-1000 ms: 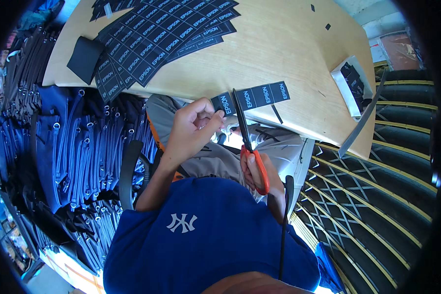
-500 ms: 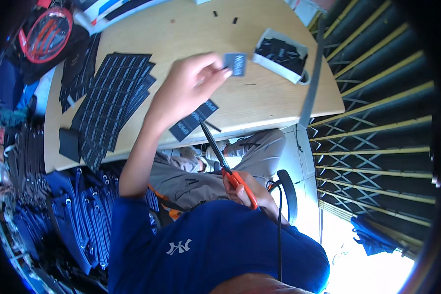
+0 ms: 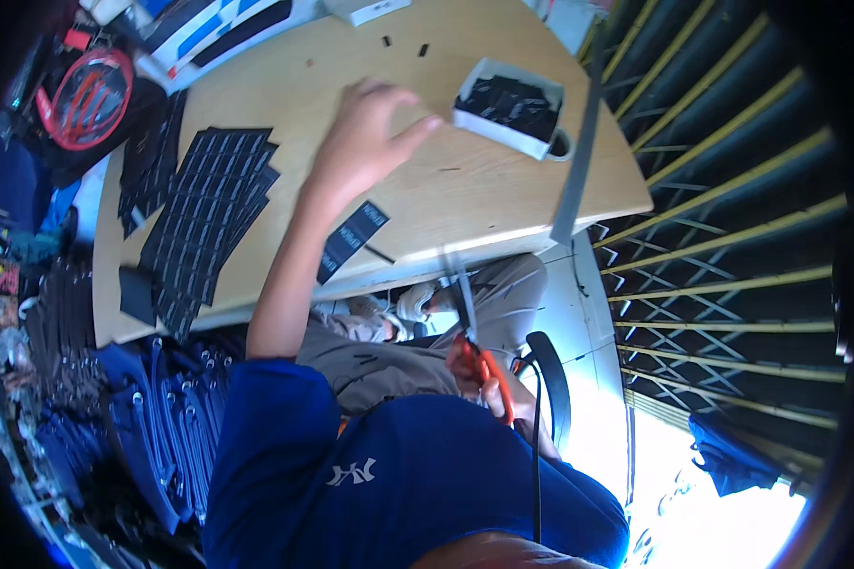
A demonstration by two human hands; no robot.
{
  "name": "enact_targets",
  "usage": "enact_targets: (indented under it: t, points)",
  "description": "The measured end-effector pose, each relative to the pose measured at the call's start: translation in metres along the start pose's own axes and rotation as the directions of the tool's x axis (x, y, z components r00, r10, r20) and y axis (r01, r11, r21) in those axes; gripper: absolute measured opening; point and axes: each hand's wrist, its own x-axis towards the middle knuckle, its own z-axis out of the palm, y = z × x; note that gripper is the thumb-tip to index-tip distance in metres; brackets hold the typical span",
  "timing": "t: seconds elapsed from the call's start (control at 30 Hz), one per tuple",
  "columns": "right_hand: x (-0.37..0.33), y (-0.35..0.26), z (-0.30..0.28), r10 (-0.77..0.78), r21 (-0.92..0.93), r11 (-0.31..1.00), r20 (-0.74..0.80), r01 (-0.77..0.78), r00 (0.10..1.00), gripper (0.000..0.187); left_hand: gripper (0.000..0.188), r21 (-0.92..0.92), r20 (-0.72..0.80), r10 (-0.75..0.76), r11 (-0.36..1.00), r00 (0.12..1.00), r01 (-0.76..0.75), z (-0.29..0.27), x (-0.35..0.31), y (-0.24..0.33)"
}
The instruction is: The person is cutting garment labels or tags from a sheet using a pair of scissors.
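Observation:
Above the wooden table, my left hand (image 3: 368,137) is open, thumb and fingers apart, holding nothing. It is left of a white open box (image 3: 498,135) piled with small black labels (image 3: 510,100). My right hand (image 3: 489,384) grips orange-handled scissors (image 3: 489,365) over my lap, their blurred blades angled up toward the table's near edge. A short strip of black printed labels (image 3: 353,241) lies near that edge, beside my left forearm. Farther left, several black sheets of printed labels (image 3: 204,218) are fanned in an overlapping pile.
A thin dark offcut (image 3: 380,254) rests by the table's near edge. Small black scraps (image 3: 423,49) lie at the back. A red-rimmed round case (image 3: 87,100) sits at the far left. Blue fabric pieces (image 3: 166,417) hang below the table's left side. A yellow-barred folding gate (image 3: 721,275) stands at right.
The small black label is no longer in my left hand, whose fingers have parted. The scissors have swung away from the label strip, slightly right. The whole view has shifted a little.

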Motion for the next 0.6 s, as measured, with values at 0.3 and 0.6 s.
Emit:
enact_targets:
  t: [0.3, 0.6]
  points:
    - [0.031, 0.013, -0.021, 0.155, -0.062, 0.987, 0.168, -0.147, 0.973, 0.089, 0.023, -0.535, 0.18, -0.832, 0.365, 0.525, 0.762, -0.038, -0.233, 0.013]
    - [0.04, -0.007, -0.006, 0.214, -0.252, 0.952, 0.15, -0.172, 0.965, 0.07, 0.029, -0.821, 0.383, -0.862, -0.153, 0.333, 0.55, 0.005, -0.211, 0.019]
